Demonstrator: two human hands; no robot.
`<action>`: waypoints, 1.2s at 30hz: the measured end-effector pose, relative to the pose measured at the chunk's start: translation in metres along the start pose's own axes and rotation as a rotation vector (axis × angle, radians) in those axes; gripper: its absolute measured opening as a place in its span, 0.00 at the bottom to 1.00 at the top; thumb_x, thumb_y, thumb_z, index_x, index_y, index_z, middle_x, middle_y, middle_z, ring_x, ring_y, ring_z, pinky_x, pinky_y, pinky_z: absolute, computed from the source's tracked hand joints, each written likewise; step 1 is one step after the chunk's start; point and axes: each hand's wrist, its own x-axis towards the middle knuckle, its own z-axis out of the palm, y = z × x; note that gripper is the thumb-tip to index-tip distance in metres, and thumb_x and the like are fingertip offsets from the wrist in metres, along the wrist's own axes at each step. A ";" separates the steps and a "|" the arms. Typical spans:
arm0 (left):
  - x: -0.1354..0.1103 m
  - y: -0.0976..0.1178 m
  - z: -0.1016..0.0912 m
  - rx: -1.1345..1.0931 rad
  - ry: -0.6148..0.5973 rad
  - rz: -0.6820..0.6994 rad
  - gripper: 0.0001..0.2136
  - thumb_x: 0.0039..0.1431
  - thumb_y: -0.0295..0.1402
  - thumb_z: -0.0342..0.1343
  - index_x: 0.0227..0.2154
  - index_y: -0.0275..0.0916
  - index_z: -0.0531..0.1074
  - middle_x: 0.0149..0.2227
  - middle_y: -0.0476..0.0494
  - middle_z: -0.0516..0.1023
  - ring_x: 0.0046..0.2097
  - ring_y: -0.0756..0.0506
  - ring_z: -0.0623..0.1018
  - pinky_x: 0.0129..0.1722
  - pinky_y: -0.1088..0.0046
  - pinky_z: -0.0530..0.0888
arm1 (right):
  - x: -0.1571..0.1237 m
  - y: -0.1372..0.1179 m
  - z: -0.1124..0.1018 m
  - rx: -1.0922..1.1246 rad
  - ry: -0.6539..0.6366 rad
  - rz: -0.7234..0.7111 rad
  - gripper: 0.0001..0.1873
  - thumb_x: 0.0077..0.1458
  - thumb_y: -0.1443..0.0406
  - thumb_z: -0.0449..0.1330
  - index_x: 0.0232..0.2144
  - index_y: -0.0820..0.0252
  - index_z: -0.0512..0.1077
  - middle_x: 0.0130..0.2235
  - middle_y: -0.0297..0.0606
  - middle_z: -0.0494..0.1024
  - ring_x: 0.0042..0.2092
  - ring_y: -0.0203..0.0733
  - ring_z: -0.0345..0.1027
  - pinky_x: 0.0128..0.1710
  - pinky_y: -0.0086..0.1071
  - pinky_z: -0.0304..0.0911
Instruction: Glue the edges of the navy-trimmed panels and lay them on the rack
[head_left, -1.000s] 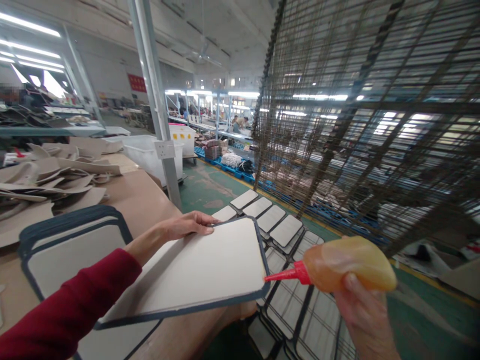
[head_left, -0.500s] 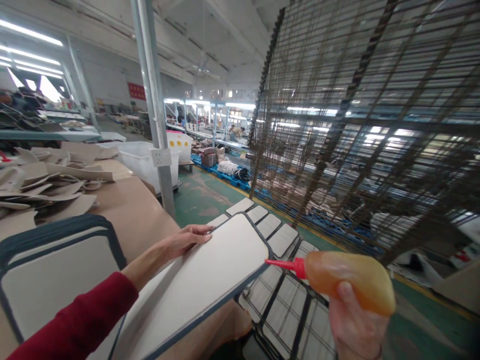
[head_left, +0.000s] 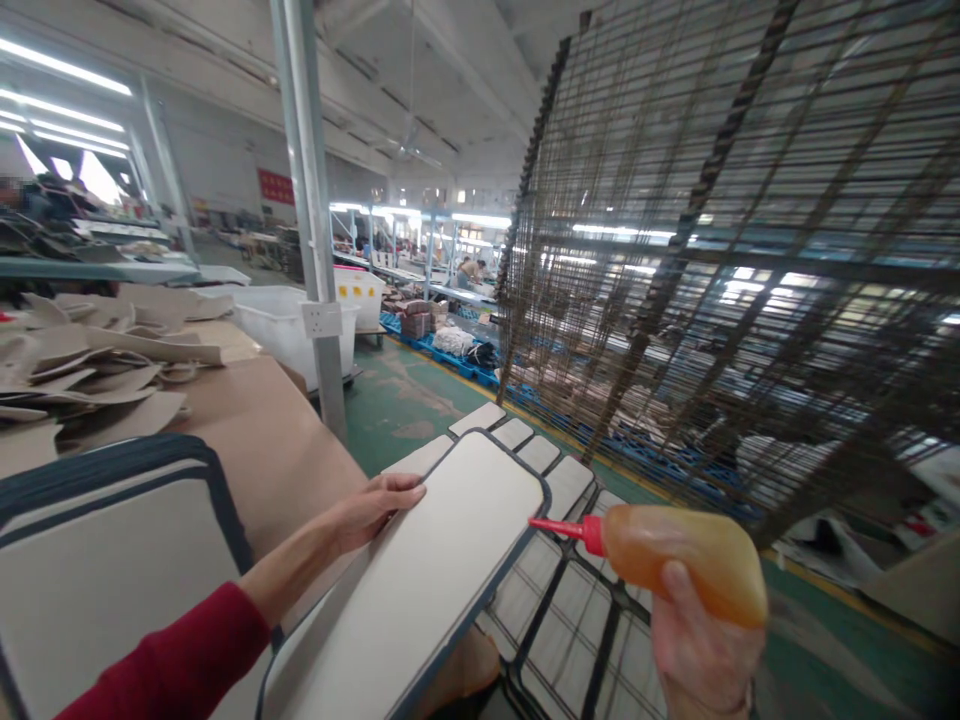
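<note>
My left hand [head_left: 386, 505] pinches the far left edge of a white panel [head_left: 450, 520] with rounded corners and a dark blue border, holding it tilted. In my right hand [head_left: 701, 635] is a squeeze bottle [head_left: 686, 560] of amber liquid, lying nearly level. Its red nozzle [head_left: 562, 527] points left, with the tip at the panel's right border just below the rounded corner. Whether the tip touches the border I cannot tell. A stack of similar dark-edged panels [head_left: 112, 570] stands left of my left forearm.
Rows of white panels [head_left: 566, 485] lie on a dark rack at the right, below the table edge. A large wire-mesh rack [head_left: 675, 230] leans up behind them. Beige cut pieces [head_left: 112, 370] are heaped on the brown table [head_left: 277, 420]. A metal post [head_left: 309, 200] and white bins [head_left: 274, 325] stand beyond.
The bottle has shifted slightly left. The panel has turned a little, so the nozzle tip now sits along the right side, below the corner instead of at it.
</note>
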 end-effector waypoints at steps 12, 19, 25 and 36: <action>0.003 -0.011 -0.010 -0.066 0.012 0.009 0.16 0.46 0.40 0.69 0.33 0.38 0.70 0.30 0.49 0.78 0.30 0.50 0.78 0.29 0.78 0.73 | 0.002 0.004 0.013 0.051 -0.061 0.102 0.25 0.40 0.62 0.72 0.41 0.60 0.71 0.40 0.39 0.77 0.41 0.44 0.72 0.45 0.37 0.68; -0.002 -0.008 -0.012 -0.070 0.008 0.006 0.19 0.45 0.41 0.69 0.34 0.38 0.67 0.29 0.49 0.77 0.29 0.49 0.78 0.28 0.76 0.73 | -0.001 0.006 0.017 0.177 -0.108 0.194 0.21 0.41 0.64 0.72 0.39 0.56 0.72 0.38 0.32 0.77 0.38 0.37 0.71 0.43 0.29 0.67; -0.003 -0.004 -0.010 -0.084 0.045 -0.006 0.22 0.42 0.41 0.71 0.34 0.38 0.67 0.28 0.49 0.77 0.29 0.49 0.78 0.27 0.77 0.74 | -0.002 0.008 0.021 0.174 -0.101 0.225 0.20 0.38 0.64 0.72 0.36 0.56 0.73 0.38 0.35 0.77 0.39 0.42 0.70 0.42 0.36 0.69; -0.003 -0.005 -0.006 -0.120 0.063 -0.024 0.25 0.36 0.43 0.73 0.32 0.38 0.66 0.28 0.50 0.77 0.27 0.51 0.77 0.26 0.78 0.75 | -0.009 0.006 0.024 0.145 -0.084 0.226 0.19 0.37 0.60 0.73 0.34 0.57 0.75 0.35 0.34 0.77 0.38 0.40 0.70 0.44 0.35 0.67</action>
